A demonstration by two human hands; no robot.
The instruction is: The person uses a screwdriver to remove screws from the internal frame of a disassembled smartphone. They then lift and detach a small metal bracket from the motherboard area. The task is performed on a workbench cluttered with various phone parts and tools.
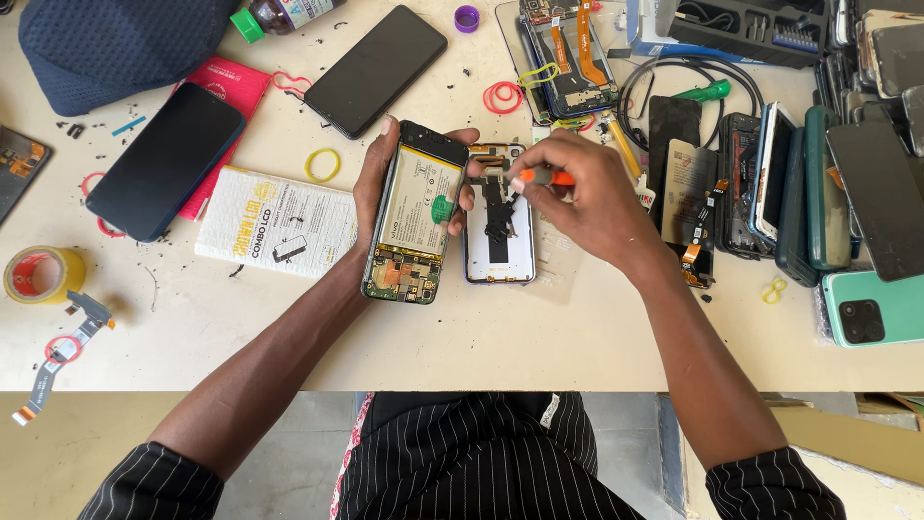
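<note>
Left hand (377,197) grips an opened phone (414,214), battery exposed. Right hand (585,197) is closed around an orange-handled screwdriver (541,177), above a back cover (500,226) on the bench (539,337).

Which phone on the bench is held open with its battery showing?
The opened phone in the left hand; the two black phones lie closed, screens dark.

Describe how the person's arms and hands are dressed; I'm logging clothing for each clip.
Both hands, left hand and right hand, are bare, with no gloves, rings or watch in view. The forearms are uncovered. Dark sleeves with thin white pinstripes are pushed up to about the elbows, matching the striped shirt.
</note>
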